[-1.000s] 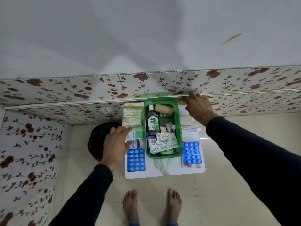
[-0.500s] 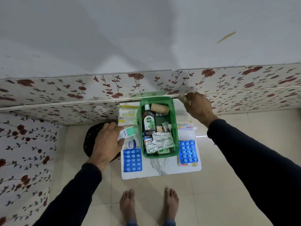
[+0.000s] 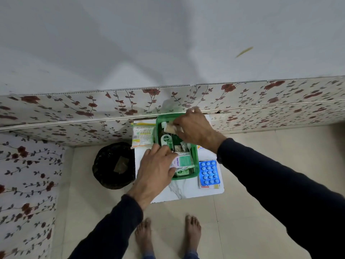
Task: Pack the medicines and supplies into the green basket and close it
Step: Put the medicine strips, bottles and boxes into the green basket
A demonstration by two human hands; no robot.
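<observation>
Near frame centre the left hand (image 3: 155,170) pinches a small green box (image 3: 182,161) over the green basket (image 3: 195,165); above it, the right hand (image 3: 194,128) grips a beige roll (image 3: 170,128) inside. The cotton-bud pack (image 3: 142,135) at the basket's left and the blue blister sheet (image 3: 209,172) at its right remain unpacked, so closing looks some way off.

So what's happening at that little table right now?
A person is packing medicines into the green basket, which stands open. The left hand holds a small green and white box over the basket's near end. The right hand reaches over the far end by the tan roll; what it holds is unclear. The blue blister pack and cotton swab packet are still on the table.
</observation>
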